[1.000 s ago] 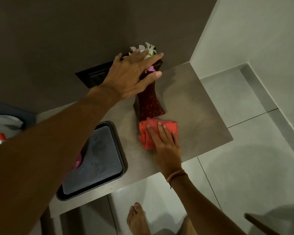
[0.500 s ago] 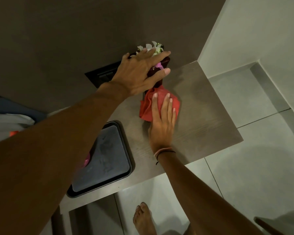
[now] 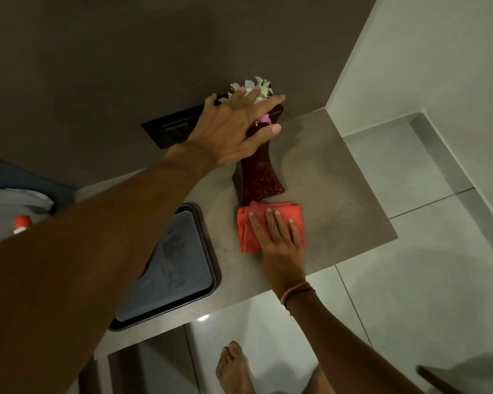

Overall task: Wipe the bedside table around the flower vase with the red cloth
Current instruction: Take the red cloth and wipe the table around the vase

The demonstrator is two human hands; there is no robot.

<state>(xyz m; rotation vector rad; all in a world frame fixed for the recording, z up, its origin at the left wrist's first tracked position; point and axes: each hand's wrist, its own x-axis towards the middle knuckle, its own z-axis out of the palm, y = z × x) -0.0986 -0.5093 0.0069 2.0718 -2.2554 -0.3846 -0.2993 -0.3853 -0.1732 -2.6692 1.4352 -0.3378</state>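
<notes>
Your left hand [image 3: 234, 132] is clamped around the neck of the flower vase [image 3: 261, 172], steadying it near the counter's [image 3: 339, 194] back edge. Your right hand [image 3: 279, 240] lies flat, fingers spread, on the folded red cloth [image 3: 246, 234] just before the vase's base. Keep even pressure and sweep close around the base without nudging it.

Bedside table [image 3: 339, 200]: matt wood-grain top. Flower vase [image 3: 261, 177]: glossy dark red w/ glittery flecks; red cloth [image 3: 246, 231] soft, folded. Floor tiles [image 3: 410, 294] smooth, glossy; tray [image 3: 211, 282] dark, matt.
</notes>
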